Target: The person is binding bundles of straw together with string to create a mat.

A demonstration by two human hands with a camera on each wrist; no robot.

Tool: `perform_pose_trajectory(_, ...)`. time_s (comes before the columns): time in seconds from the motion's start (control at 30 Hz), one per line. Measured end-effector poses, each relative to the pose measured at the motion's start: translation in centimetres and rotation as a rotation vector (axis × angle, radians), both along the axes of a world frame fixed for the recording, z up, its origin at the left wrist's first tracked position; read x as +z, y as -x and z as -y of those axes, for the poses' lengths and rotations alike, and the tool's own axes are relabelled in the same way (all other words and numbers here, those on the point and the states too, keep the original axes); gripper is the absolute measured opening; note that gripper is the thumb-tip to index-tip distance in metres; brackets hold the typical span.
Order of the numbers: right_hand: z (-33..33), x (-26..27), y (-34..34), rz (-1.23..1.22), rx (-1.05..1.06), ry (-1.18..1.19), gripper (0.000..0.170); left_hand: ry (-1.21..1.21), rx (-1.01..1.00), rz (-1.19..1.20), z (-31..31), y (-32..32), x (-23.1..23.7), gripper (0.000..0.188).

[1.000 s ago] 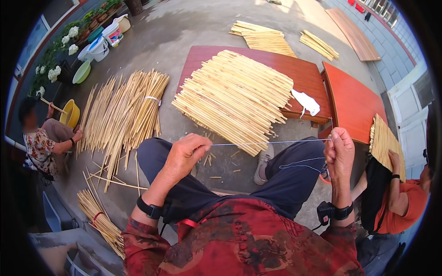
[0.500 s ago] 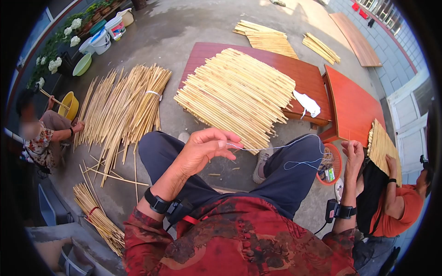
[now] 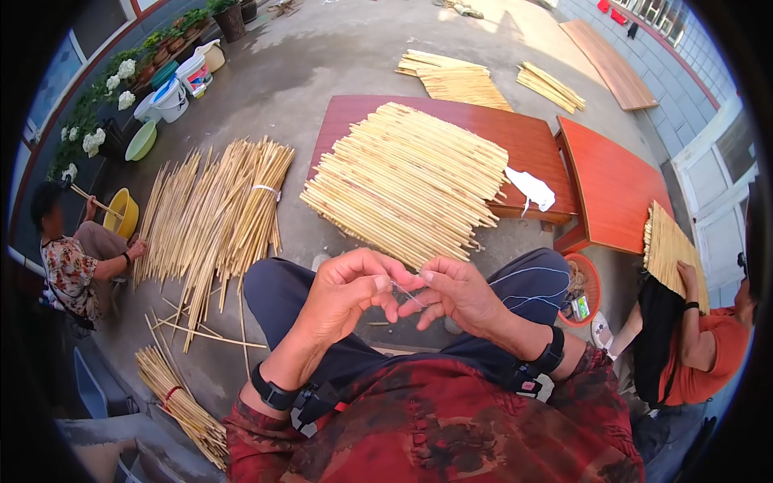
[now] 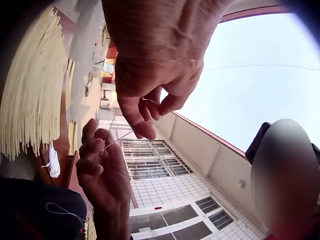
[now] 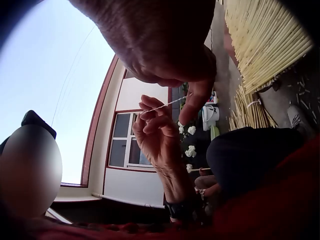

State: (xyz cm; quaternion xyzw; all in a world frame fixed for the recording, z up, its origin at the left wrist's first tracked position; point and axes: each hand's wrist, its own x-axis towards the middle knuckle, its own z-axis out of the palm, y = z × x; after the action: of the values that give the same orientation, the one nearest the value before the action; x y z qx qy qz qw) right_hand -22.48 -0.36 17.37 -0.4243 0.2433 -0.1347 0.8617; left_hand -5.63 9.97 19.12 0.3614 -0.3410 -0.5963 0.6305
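A thin pale thread (image 3: 409, 296) runs the short gap between my two hands, above my lap. My left hand (image 3: 346, 291) pinches it between thumb and forefinger. Close beside it, my right hand (image 3: 469, 296) pinches the thread too, its fingertips nearly meeting the left ones. From the right wrist view, the thread (image 5: 172, 102) stretches slantwise from the left fingers to the right hand. Slack loops of thread (image 3: 531, 299) lie over my right knee. A mat of straw-coloured stalks (image 3: 407, 181) rests on the low red table (image 3: 531, 145) ahead.
Bundled stalks (image 3: 213, 225) lie on the ground at left, with a smaller tied bundle (image 3: 181, 402) nearer. A white cloth (image 3: 531, 189) hangs at the table's edge. An orange basket (image 3: 592, 286) stands by my right knee. One person (image 3: 76, 258) sits left, another (image 3: 713, 354) right.
My right hand has swung in from the far right to meet the left hand. The thread, first pulled taut between them and then slack, now spans only a short gap.
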Motion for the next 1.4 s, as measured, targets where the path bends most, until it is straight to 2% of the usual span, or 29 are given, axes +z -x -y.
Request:
perform_pose_trajectory(0.07,0.0,-1.0,0.7,-0.082,0.083,-0.016,0.017,-0.018,0.02,-0.2,-0.2,0.1,0.0,0.011)
perform_pose_trajectory(0.1,0.4,-1.3,0.7,-0.084,0.088,-0.017,0.017,-0.018,0.026,-0.203,-0.1,0.1,0.0,0.011)
perform_pose_trajectory(0.17,0.9,-1.8,1.0,-0.166,0.041,0.146,0.015,0.018,0.006,-0.341,0.1,0.3,-0.2,0.008)
perform_pose_trajectory(0.2,1.3,-1.6,1.3,-0.174,0.033,0.151,0.015,0.022,-0.003,-0.349,0.6,0.4,-0.5,0.008)
perform_pose_trajectory(0.27,1.5,-1.3,1.5,-0.18,-0.04,0.227,0.014,0.066,-0.049,-0.261,0.8,0.5,-1.0,0.011)
perform_pose_trajectory(0.3,1.5,-1.3,1.5,-0.182,-0.027,0.216,0.014,0.055,-0.036,-0.264,0.8,0.9,-1.0,0.011)
perform_pose_trajectory(0.37,1.7,-1.1,1.7,-0.181,-0.167,0.136,0.013,0.117,-0.024,-0.202,1.3,1.8,-0.5,0.017)
perform_pose_trajectory(0.5,1.6,-0.9,2.2,-0.107,-0.195,0.105,0.012,0.23,-0.033,-0.115,1.5,2.3,0.4,0.02)
perform_pose_trajectory(0.7,1.3,0.1,2.2,-0.064,-0.191,0.08,0.011,0.293,-0.018,0.036,0.9,2.8,1.9,0.012)
perform_pose_trajectory(0.77,1.1,0.9,1.9,-0.045,-0.143,0.081,0.01,0.49,-0.061,0.042,0.7,2.6,2.3,0.013)
perform_pose_trajectory(0.87,1.1,1.2,1.7,-0.011,-0.12,0.081,0.01,0.545,-0.071,0.051,0.5,2.5,3.0,0.011)
perform_pose_trajectory(1.0,1.1,1.5,1.6,-0.056,-0.107,0.116,0.009,0.577,-0.066,0.093,0.2,2.4,3.3,0.009)
perform_pose_trajectory(1.1,1.0,1.2,1.5,-0.073,-0.088,0.19,0.008,0.562,-0.031,-0.002,-0.2,2.4,3.5,0.01)
perform_pose_trajectory(1.17,1.0,0.7,1.6,-0.082,-0.082,0.185,0.007,0.568,-0.053,0.072,-0.3,1.9,3.7,0.01)
perform_pose_trajectory(1.3,0.7,0.9,1.6,-0.098,-0.094,0.216,0.01,0.573,0.003,0.021,-0.4,2.4,3.8,0.009)
perform_pose_trajectory(1.4,0.6,1.7,1.8,-0.075,-0.104,0.201,0.01,0.632,0.005,0.104,-0.2,2.5,4.9,0.008)
